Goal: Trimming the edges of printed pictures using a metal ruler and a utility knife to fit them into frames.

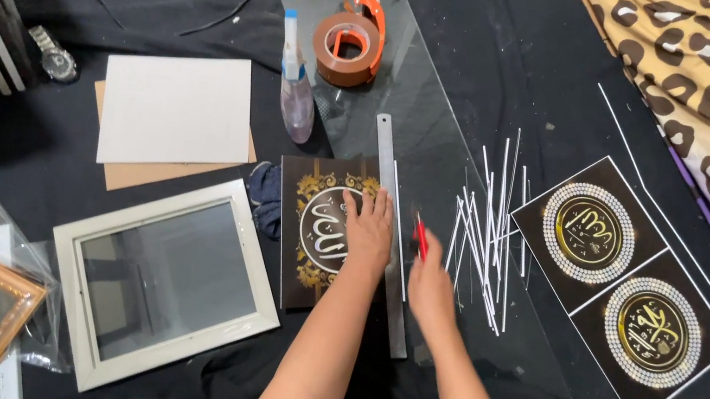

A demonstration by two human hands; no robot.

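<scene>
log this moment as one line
left hand flat on dark print | right hand holds red cutter beside metal ruler

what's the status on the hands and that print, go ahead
Left hand flat on dark print, pinning steel ruler. Right hand holds red cutter at ruler edge. White strips piled just right.

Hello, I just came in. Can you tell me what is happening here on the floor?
A person kneels over a black cloth. The left hand presses flat on a dark print with a gold and white round design, beside a long metal ruler along its right edge. The right hand holds a red cutter beside the ruler. Thin white strips lie to the right, and a white frame to the left.
</scene>
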